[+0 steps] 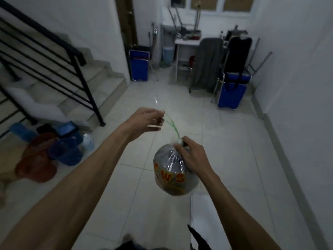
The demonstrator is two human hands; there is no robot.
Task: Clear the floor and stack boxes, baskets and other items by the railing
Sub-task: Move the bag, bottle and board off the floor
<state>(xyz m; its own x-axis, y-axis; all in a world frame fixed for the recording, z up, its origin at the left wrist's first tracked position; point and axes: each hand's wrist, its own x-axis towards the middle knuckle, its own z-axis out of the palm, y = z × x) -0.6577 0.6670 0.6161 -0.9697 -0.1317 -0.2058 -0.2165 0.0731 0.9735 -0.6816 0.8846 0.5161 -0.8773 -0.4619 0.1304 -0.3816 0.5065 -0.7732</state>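
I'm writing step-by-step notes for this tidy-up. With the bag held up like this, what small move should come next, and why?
Probably draw the green string tight. The right hand grips the neck of the plastic bag while the left hand pinches the string's free ends, held away from the neck, so the bag looks untied and not yet ready to join the baskets near the railing.

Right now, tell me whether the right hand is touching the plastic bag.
Touching. The head view shows the right hand with fingers curled round the gathered neck of the plastic bag, which hangs below it above the floor.
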